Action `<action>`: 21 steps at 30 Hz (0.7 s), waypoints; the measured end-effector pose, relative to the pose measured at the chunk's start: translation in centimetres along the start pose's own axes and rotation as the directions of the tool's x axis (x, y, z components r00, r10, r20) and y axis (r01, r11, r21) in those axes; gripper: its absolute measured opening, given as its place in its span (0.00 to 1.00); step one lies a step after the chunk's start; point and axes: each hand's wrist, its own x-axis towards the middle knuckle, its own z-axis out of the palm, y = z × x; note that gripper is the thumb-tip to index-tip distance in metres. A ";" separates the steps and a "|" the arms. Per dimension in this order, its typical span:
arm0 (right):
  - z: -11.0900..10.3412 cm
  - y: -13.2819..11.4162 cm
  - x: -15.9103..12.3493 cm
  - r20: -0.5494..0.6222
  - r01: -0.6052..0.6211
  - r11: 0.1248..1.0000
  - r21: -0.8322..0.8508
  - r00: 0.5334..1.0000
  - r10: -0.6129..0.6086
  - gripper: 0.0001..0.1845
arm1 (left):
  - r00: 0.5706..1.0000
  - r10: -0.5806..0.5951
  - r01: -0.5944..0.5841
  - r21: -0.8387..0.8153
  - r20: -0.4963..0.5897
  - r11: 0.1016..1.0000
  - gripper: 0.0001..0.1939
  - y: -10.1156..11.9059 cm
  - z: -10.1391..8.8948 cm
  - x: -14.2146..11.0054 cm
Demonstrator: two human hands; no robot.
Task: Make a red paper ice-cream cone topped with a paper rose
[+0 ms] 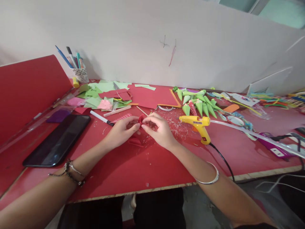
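"What sort of place are you sitting in?"

"A craft workspace: your red tabletop (154, 171) has cut paper scraps (95, 92) and a marker cup (80, 75) at your eleven o'clock."

"Does anything at your one o'clock agree?"

"Yes, your yellow hot-glue gun (201, 125) lies there, near green paper cones (205, 108), with your purple power strip (276, 148) at two."

"Home or workshop?"

"You can't tell; your plain wall (133, 38) at twelve has only scribbles (172, 53)."

Soft, fairly even light covers the red bench (152, 168), leaving a pale sheen at its right. A faint shadow falls behind the pen cup (81, 75). Wide-angle distortion stretches the edges; fine detail looks slightly soft.
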 end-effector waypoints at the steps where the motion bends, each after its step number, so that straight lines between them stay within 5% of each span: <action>1: 0.0 0.1 0.0 0.002 0.009 1.000 -0.010 1.000 -0.009 0.04 | 1.000 0.000 0.000 -0.005 -0.004 1.000 0.12 0.0 0.0 0.0; 21: -0.5 0.8 0.2 -0.025 0.079 0.987 -0.142 0.996 -0.084 0.05 | 0.998 0.043 -0.018 0.388 -0.054 0.921 0.16 -0.1 -1.0 0.2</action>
